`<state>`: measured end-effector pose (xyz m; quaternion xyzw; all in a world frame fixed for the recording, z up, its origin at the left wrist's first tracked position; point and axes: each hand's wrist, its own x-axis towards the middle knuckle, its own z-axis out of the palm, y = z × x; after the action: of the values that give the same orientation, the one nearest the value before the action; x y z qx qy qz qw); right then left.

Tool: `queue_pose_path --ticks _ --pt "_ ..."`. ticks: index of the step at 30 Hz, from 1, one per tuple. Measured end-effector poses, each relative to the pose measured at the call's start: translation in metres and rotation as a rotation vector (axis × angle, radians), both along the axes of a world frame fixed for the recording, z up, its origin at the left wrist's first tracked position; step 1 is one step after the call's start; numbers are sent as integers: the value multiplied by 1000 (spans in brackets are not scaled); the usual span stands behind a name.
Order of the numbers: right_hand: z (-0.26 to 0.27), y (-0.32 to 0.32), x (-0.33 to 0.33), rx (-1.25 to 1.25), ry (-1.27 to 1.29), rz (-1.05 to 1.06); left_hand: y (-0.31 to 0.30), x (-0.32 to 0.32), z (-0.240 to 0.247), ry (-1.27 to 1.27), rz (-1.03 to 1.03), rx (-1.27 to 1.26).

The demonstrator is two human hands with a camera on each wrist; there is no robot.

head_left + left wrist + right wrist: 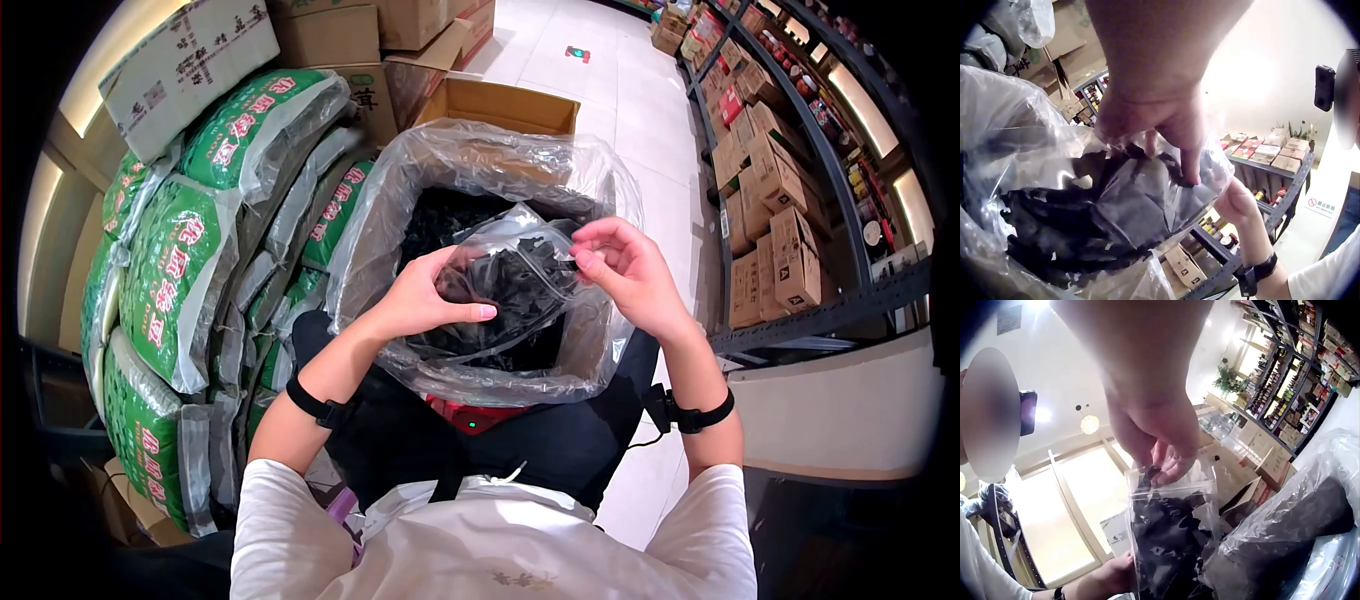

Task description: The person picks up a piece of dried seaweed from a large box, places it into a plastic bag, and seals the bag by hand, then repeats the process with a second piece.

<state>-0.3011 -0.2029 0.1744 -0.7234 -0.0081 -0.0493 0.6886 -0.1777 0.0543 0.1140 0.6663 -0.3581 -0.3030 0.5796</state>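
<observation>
Bag: clear, with dark pieces inside, over the open lined box (596, 345); more dark pieces (430, 215) lie in the box.
Left hand (425, 298): at the bag's (522, 285) 9 o'clock, fingers and thumb curved round its side.
Right hand (628, 272): at 2 to 3 o'clock, thumb and fingertips pinching the film by the zip edge (1175, 489).
Step (judged): handling the bag at its mouth; whether the zip is shut, I cannot tell.
Next move (judged): calls for a light pinch at the edge, left side supported, pieces clear of the zip.
Surface: pale tiled floor (620, 110), 12 to 1.
Room: green sacks (175, 265) stacked, 9 to 10; loaded shelves (838, 165), 2.
</observation>
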Motion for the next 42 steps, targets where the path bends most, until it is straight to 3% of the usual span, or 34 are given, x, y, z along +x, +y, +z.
queue_pose_path --ticks 4,9,12,14,17,20,23,26,29,33,35,40,42 --pt "1 -4 1 -30 122 15 0 -2 3 27 4 38" --pt "9 9 5 119 106 -138 -2 -4 0 -96 27 43" --pt "7 25 4 2 182 -108 -8 -18 25 98 -33 -26" --pt "4 38 2 -85 118 -142 -8 -18 21 5 -29 53" --pt "2 37 4 102 81 -179 -4 -12 18 58 -3 56" --pt "2 22 3 -100 -53 -162 0 -5 -2 -76 48 40" --pt "5 18 1 -299 140 -33 -1 -7 3 38 15 29" --pt "-7 25 3 -195 134 -17 -4 -8 -6 25 -16 22" --pt "-12 25 2 -153 87 221 -1 -11 1 -80 -15 69" --pt "-6 21 2 -46 51 338 5 -8 -1 -55 -2 84" --pt "-6 15 2 66 63 279 7 -4 6 12 7 95" --pt "-22 -8 16 -126 -189 -273 18 15 -3 27 130 32" --pt "-33 -11 27 -77 -222 -498 27 32 -15 154 183 84"
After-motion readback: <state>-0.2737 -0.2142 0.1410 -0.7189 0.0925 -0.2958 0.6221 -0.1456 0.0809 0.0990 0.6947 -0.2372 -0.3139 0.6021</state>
